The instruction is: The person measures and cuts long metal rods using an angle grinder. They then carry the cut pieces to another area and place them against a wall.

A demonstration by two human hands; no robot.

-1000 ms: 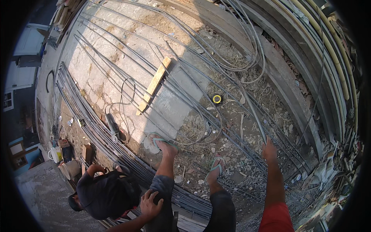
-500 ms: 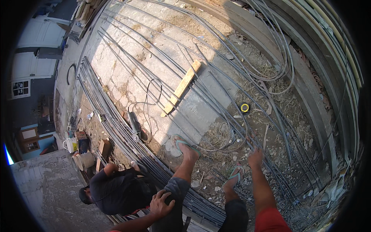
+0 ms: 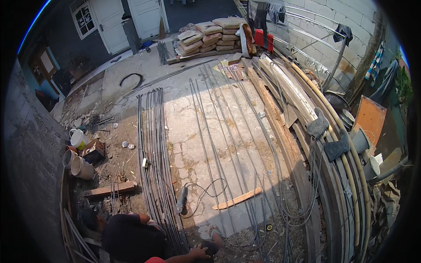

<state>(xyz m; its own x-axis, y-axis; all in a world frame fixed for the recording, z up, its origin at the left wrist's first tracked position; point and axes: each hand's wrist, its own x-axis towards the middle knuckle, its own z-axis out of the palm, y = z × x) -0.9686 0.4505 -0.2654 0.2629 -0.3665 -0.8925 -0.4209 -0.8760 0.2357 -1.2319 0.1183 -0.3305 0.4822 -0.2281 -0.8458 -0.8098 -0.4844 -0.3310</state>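
My left hand (image 3: 198,253) rests on my bent knee (image 3: 209,246) at the bottom, fingers apart; my right hand is out of the picture. My sandalled foot (image 3: 216,237) is on the concrete beside steel rods (image 3: 155,131). Near it are an angle grinder (image 3: 181,200) with a looped cord, a short wooden plank (image 3: 237,198) among the rods, and a yellow-black tape measure (image 3: 269,228) on the dirt. A co-worker (image 3: 131,239) in a dark shirt bends down at my left.
Timber beams and bamboo poles (image 3: 280,114) line the right, with rubber boots (image 3: 337,149) on them. Sacks (image 3: 206,33) are piled at the back before white doors (image 3: 144,17). Buckets (image 3: 81,168) and a wooden block (image 3: 109,189) lie at left, beside a wall (image 3: 35,122).
My view has swung up toward the far end of the yard. My right hand, earlier among the rods, has dropped out of view; my left hand stays on my knee.
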